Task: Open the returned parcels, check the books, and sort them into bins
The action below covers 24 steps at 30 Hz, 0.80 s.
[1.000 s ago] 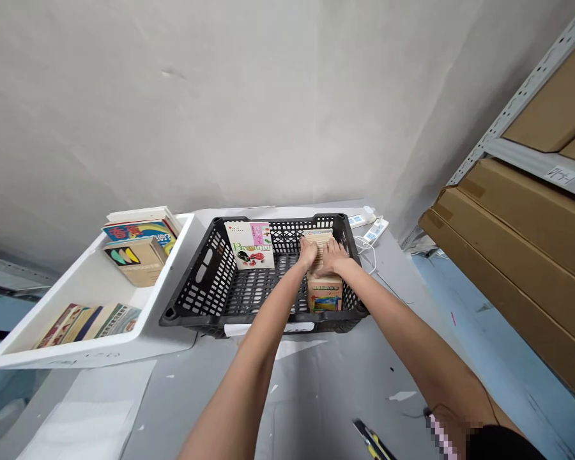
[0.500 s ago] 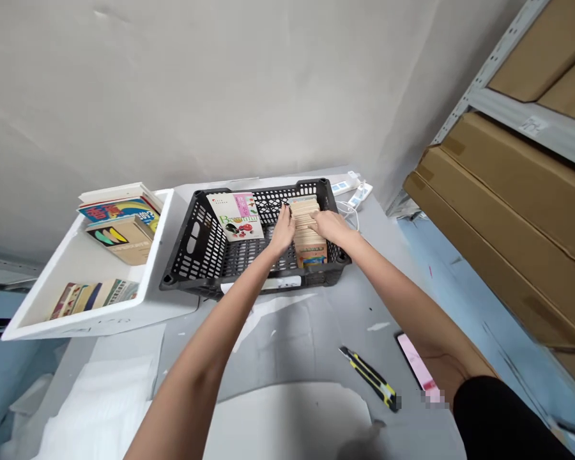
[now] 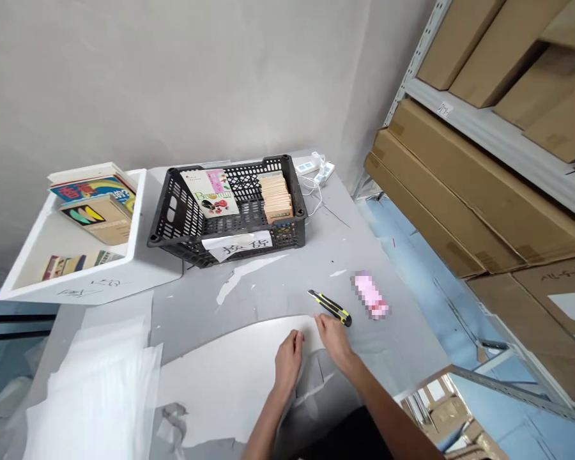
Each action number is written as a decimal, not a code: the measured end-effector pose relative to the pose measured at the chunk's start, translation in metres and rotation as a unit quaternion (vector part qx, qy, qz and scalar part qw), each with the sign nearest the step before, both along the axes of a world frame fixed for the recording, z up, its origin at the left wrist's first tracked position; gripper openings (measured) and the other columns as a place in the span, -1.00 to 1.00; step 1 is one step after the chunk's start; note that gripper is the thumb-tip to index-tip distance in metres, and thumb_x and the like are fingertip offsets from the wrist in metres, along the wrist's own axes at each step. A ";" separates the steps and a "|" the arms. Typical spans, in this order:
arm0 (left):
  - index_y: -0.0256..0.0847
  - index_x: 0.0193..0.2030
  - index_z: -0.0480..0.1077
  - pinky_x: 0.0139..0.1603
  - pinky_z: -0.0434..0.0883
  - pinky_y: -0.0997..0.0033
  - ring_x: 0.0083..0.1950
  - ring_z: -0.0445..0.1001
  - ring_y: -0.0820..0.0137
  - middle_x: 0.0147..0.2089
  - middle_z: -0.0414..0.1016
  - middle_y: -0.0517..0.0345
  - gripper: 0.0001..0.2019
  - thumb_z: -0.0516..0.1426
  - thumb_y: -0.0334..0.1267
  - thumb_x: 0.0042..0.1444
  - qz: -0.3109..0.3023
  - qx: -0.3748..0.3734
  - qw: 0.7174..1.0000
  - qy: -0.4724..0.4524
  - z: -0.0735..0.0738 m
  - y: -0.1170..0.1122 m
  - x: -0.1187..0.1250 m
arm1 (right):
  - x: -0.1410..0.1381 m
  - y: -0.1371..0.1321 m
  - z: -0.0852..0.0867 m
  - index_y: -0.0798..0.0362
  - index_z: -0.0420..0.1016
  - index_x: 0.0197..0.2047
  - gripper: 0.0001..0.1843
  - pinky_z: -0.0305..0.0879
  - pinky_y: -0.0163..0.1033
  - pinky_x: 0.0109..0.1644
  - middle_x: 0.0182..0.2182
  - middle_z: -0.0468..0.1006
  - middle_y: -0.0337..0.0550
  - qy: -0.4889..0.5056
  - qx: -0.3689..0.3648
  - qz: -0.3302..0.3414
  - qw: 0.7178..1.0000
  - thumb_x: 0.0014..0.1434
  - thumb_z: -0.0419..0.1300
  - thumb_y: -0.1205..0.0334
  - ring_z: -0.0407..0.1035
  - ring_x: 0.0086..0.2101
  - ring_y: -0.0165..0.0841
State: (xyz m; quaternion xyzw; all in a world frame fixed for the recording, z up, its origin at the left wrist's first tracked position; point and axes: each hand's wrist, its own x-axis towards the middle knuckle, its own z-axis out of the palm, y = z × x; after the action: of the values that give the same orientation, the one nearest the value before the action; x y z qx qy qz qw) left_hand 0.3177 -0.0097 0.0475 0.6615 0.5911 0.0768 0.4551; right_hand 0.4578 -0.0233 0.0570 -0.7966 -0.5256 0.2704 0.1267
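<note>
A large white sheet (image 3: 230,370) lies on the near part of the grey table, its right end under my hands. My left hand (image 3: 289,361) is over this sheet with its fingers curled in; whatever they hold, if anything, is hidden. My right hand (image 3: 334,338) is closed at the sheet's upper right corner, fingertips pinched on its edge. Just beyond the right hand lies a yellow and black utility knife (image 3: 331,307), its blade end pointing up and left. Farther off, a black plastic crate (image 3: 230,246) holds a row of small books (image 3: 275,197) and a larger booklet (image 3: 211,193).
A white foam box (image 3: 138,236) with several books (image 3: 100,217) stands left of the crate. A stack of thin white sheets (image 3: 96,390) covers the table's left front. A pink phone (image 3: 370,295) lies right of the knife. Power strips (image 3: 316,167) and shelved cartons (image 3: 441,185) are beyond.
Both hands have left the small books in the crate and come back toward me to the white sheet. The small books stay in the crate. My view has tilted down and shifted right.
</note>
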 end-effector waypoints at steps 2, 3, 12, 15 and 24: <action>-0.13 -0.37 0.28 -0.24 0.27 0.37 -0.26 0.48 0.28 -0.35 0.50 0.10 -0.66 -0.20 -0.07 0.22 0.012 -0.040 0.999 0.024 -0.013 -0.032 -0.009 | -0.022 -0.019 -0.020 0.12 0.51 -0.30 -0.55 0.21 -0.32 -0.35 -0.38 0.62 -0.01 0.007 -0.041 0.009 0.999 0.37 -0.18 0.21 0.51 -0.36 -0.30; -0.13 -0.36 0.28 -0.24 0.26 0.37 -0.25 0.49 0.28 -0.33 0.51 0.10 -0.66 -0.20 -0.08 0.23 0.013 -0.052 0.998 0.033 -0.016 -0.043 -0.013 | -0.029 -0.026 -0.026 0.13 0.51 -0.26 -0.55 0.22 -0.32 -0.35 -0.36 0.62 0.01 0.011 -0.056 0.016 0.998 0.37 -0.18 0.21 0.51 -0.35 -0.29; -0.14 -0.35 0.29 -0.31 0.19 0.44 -0.25 0.47 0.33 -0.34 0.50 0.14 -0.68 -0.19 -0.13 0.27 0.028 -0.023 0.997 0.074 -0.020 -0.081 -0.044 | -0.054 -0.062 -0.034 0.17 0.50 -0.17 -0.56 0.26 -0.31 -0.30 -0.32 0.62 0.06 0.023 -0.076 0.045 0.996 0.37 -0.19 0.23 0.52 -0.29 -0.25; -0.15 -0.34 0.31 -0.33 0.16 0.46 -0.26 0.47 0.36 -0.34 0.50 0.14 -0.68 -0.18 -0.15 0.28 0.041 -0.020 0.995 0.086 -0.018 -0.106 -0.061 | -0.070 -0.080 -0.035 0.18 0.49 -0.19 -0.57 0.25 -0.30 -0.28 -0.31 0.61 0.07 0.016 -0.074 0.071 0.995 0.36 -0.19 0.27 0.51 -0.28 -0.25; -0.18 -0.30 0.35 -0.35 0.12 0.46 -0.26 0.47 0.36 -0.33 0.51 0.12 -0.72 -0.13 -0.20 0.29 0.176 0.020 0.980 0.091 0.000 -0.196 -0.161 | -0.181 -0.137 -0.026 0.10 0.44 -0.32 -0.58 0.19 -0.27 -0.33 -0.41 0.58 0.02 0.010 -0.014 0.234 0.972 0.33 -0.21 0.22 0.46 -0.37 -0.26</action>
State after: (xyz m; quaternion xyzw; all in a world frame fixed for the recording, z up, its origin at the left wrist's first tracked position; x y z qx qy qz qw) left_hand 0.1569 -0.2054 0.0476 0.5605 0.7355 0.1064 0.3654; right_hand 0.2773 -0.1600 0.0314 -0.6501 -0.6924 0.3083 0.0540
